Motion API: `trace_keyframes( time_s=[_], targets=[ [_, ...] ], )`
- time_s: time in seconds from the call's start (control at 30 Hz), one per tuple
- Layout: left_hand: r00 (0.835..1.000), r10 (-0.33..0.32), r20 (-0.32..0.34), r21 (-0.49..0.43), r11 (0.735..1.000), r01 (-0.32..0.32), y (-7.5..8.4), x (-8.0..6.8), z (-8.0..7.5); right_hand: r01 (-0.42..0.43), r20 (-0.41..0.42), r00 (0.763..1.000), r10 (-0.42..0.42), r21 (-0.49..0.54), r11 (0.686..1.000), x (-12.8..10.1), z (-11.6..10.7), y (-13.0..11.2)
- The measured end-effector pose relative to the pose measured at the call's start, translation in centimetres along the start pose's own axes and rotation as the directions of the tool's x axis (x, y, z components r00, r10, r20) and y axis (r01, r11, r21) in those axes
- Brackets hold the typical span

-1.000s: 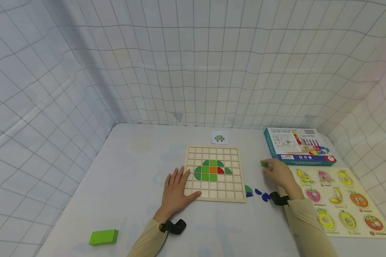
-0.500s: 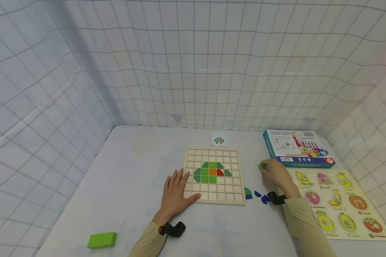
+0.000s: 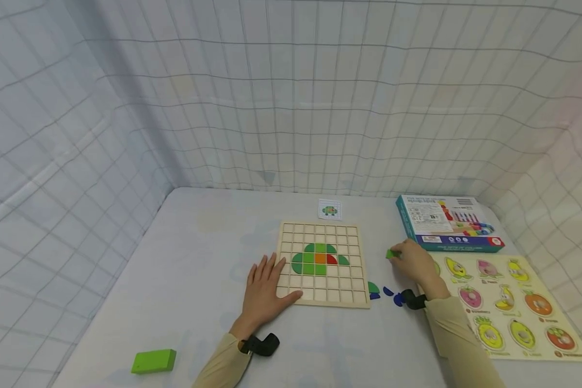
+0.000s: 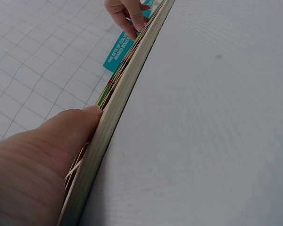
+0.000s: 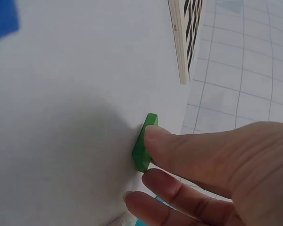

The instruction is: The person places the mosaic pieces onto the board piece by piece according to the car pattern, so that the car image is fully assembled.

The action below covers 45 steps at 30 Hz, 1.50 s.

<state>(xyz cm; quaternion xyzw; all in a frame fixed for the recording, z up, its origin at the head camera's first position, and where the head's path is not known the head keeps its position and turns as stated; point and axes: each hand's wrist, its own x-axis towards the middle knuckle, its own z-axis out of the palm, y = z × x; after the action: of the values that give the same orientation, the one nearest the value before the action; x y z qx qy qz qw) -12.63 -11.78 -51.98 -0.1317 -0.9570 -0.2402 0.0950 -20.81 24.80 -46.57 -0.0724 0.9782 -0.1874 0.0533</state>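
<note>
One wooden grid board (image 3: 320,264), holding one orange tile, one red tile and several green ones. Two hands: left hand (image 3: 264,288), right hand (image 3: 414,263). One small green piece (image 3: 392,253) pinched. One green block (image 3: 153,361). One pattern card (image 3: 330,209). One teal box (image 3: 446,222). One fruit puzzle (image 3: 509,304). About three blue pieces (image 3: 388,293).

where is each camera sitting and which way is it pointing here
Head: on the person's head, looking forward and down at the grid board, both hands and sleeves in view.
Left wrist: low along the board's edge; left hand rests on it.
Right wrist: close to the table; right hand pinches a green piece.
Shared: head and right wrist both show the green piece.
</note>
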Motion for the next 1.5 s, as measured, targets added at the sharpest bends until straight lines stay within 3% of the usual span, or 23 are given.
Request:
trace_keyframes(
  time_s=[0.4, 0.7, 1.03, 1.5],
  targets=[
    [1.000, -0.005, 0.002, -0.003, 1.000, 0.005, 0.3, -0.1, -0.2, -0.032, 0.038, 0.999, 0.027, 0.142, 0.989, 0.0, -0.1, -0.1],
    [1.000, 0.001, -0.002, -0.008, 1.000, -0.001, 0.3, 0.1, -0.2, -0.029, -0.035, 0.999, 0.039, 0.254, 0.967, -0.3, 0.4, -0.5],
    [1.000, 0.006, -0.013, -0.006, 1.000, -0.006, 0.2, 0.2, 0.0, 0.156, -0.227, 0.969, -0.096, 0.263, 0.952, -0.7, 1.5, -3.3],
    [1.000, -0.005, -0.002, -0.007, 1.000, 0.005, 0.3, 0.1, -0.2, 0.306, -0.193, 0.948, -0.251, 0.349, 0.886, -0.7, 3.5, -8.0]
  ],
)
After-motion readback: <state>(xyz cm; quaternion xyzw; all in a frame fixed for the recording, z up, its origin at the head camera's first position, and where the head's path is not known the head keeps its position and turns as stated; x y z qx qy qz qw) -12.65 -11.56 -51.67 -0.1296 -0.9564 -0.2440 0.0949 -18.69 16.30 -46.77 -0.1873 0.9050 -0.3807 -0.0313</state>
